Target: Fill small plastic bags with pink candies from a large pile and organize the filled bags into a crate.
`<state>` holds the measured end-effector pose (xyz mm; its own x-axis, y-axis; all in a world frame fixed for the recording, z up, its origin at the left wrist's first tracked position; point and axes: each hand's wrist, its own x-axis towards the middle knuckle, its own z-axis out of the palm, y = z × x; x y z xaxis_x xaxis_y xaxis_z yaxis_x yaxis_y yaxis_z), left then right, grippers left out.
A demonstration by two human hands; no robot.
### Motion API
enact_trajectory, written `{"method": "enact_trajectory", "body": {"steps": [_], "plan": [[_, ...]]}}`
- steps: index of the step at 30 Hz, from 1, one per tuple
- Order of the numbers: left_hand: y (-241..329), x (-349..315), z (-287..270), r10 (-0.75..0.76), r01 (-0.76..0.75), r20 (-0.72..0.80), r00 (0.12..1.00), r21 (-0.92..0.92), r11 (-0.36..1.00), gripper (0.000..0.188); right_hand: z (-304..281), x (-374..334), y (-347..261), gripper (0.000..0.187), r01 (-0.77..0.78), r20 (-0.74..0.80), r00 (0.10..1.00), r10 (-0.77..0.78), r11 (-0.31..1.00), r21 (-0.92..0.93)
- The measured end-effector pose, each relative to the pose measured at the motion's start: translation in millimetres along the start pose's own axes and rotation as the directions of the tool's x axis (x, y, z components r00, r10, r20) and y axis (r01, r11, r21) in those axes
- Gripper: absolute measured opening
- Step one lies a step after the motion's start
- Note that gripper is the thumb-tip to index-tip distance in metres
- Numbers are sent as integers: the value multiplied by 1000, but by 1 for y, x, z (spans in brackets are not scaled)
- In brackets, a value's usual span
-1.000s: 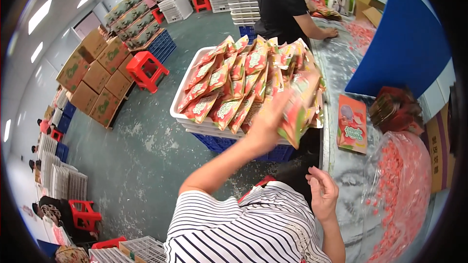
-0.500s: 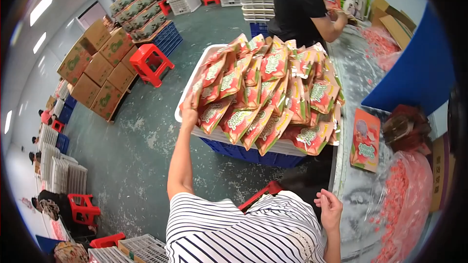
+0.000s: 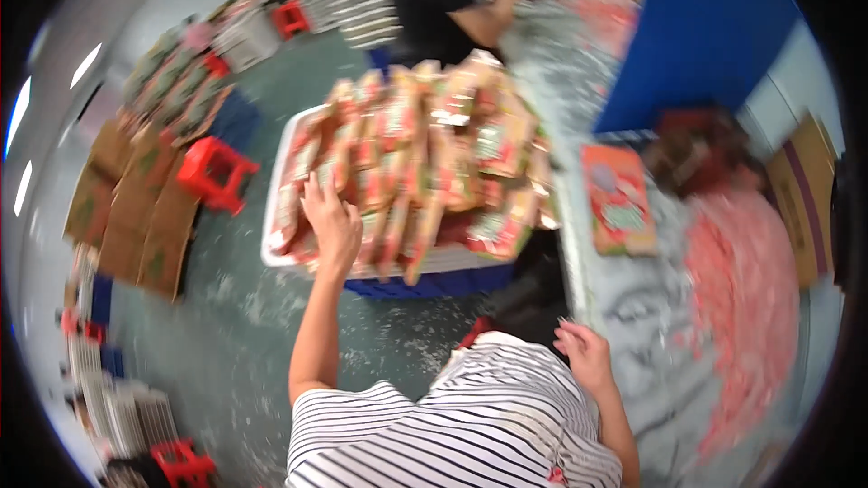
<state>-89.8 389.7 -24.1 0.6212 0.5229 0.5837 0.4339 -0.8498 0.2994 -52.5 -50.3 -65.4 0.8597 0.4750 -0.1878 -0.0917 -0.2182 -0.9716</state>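
Head view gives two bare hands of one person in a striped top (image 3: 434,425), with motion blur over much of the scene. The left hand (image 3: 332,228) reaches to the near-left part of a white tray (image 3: 275,239), its fingers spread apart over the red-and-tan pouches (image 3: 398,117); whether the fingertips touch them, I cannot tell. Those pouches lean against one another in rows, heaped above the rim (well over a dozen, though the blur defeats an exact count). Below the tray sits one blue crate (image 3: 425,286).

The right hand (image 3: 588,357) hangs beside the edge of the grey worktop (image 3: 633,343), fingers partly curled; whether that grip is together on anything, I cannot tell. On the worktop lie one flat orange-red pouch (image 3: 618,203), one dark reddish pile (image 3: 701,152) too blurred to count, and one clear bag (image 3: 750,298) of countless pink pieces. One blue panel (image 3: 696,45) stands behind, and one carton (image 3: 805,203) is at the right. Beyond the tray, one co-worker in black (image 3: 425,9) is at the worktop. At least three red stools (image 3: 217,176) stand on the floor.
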Motion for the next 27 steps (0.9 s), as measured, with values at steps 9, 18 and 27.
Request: {"method": "enact_trajectory", "body": {"steps": [9,18,27], "plan": [[292,-45,99,752,-549,138,644,-601,581,58,-33,-47,22,25,-101,-279,952,129,989,112],[338,-72,190,860,-547,304,411,-672,499,45,-55,-89,45,26,-141,-492,835,248,960,244],[351,-123,110,963,-626,102,249,-742,240,38,-53,-38,43,34,17,-668,731,138,975,221]]}}
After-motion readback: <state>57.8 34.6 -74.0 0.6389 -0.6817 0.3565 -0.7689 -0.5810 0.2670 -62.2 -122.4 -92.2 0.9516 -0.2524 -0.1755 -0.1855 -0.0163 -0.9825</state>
